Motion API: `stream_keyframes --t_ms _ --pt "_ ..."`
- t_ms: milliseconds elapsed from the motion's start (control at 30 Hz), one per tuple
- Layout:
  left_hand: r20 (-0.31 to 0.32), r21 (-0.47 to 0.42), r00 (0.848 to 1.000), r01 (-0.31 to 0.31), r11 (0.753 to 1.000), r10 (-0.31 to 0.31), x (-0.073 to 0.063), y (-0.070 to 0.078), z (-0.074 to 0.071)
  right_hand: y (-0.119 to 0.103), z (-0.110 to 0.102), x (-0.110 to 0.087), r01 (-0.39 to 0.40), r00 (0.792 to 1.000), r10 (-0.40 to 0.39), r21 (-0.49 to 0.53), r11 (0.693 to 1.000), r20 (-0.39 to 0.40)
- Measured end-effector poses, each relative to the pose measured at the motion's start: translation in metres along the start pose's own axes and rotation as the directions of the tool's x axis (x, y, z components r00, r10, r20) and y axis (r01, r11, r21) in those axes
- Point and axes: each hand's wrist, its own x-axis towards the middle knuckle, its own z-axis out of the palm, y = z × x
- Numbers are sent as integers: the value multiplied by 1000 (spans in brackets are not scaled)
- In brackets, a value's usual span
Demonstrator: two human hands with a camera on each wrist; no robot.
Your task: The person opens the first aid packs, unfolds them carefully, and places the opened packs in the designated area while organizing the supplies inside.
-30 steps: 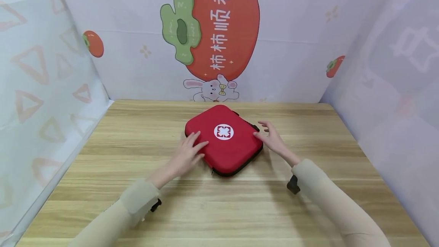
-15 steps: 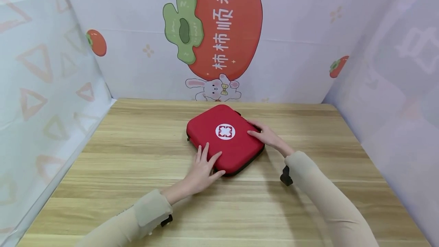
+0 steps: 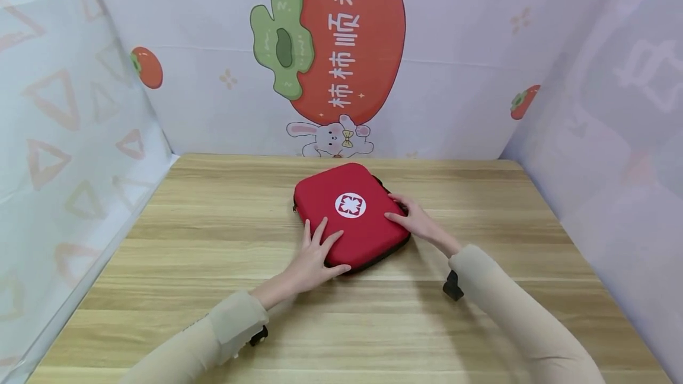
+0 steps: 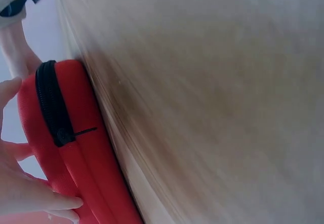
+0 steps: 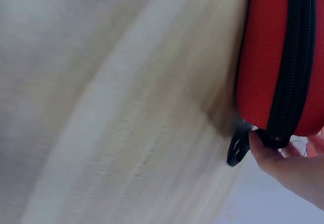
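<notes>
A red zippered first-aid case with a white round emblem lies flat and turned at an angle on the wooden table. My left hand rests on its near left edge, fingers spread over the lid and thumb at the front corner. In the left wrist view, those fingertips touch the red case beside its black zipper. At the right corner, my right hand grips the case, thumb on the lid and fingers over the far right side. The right wrist view shows a finger at the zipper's end, by a black strap.
The wood-grain table is bordered by a printed back cloth with a large persimmon and a rabbit. Pale patterned sheets stand along the left and right sides. A black wrist strap shows below each sleeve.
The case has turned slightly clockwise. My left hand has moved from the left edge toward the front corner, onto the case. My right hand has come in a little at the right corner.
</notes>
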Motion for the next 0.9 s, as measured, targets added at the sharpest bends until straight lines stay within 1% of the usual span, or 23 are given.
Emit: stream_keyframes --t_ms 133,333,467,567,633,733,800,900 --pt "4 7 1000 -24 1000 24 7 -7 -2 -3 5 -15 -28 999 28 -22 999 -20" --pt "23 -32 996 -86 996 87 16 -17 -5 -6 10 -37 -79 996 78 -29 996 -37" --pt "33 -62 990 -133 989 135 21 -24 -7 -8 11 -50 -111 993 110 -21 994 -43" --pt "47 -65 985 -164 984 167 24 -29 -9 -8 13 -58 -135 989 135 2 991 -54" --pt "62 -66 983 -170 983 174 26 -31 -10 -8 15 -64 -141 988 142 22 990 -64" --pt "77 -51 982 -171 984 175 27 -31 -12 -8 19 -70 -150 985 154 52 987 -79" --pt "75 -29 982 -171 985 173 26 -30 -12 -7 20 -72 -159 983 165 78 984 -78" --pt "66 40 980 -190 981 187 24 -26 -11 -5 21 -75 -190 977 198 112 975 -74"
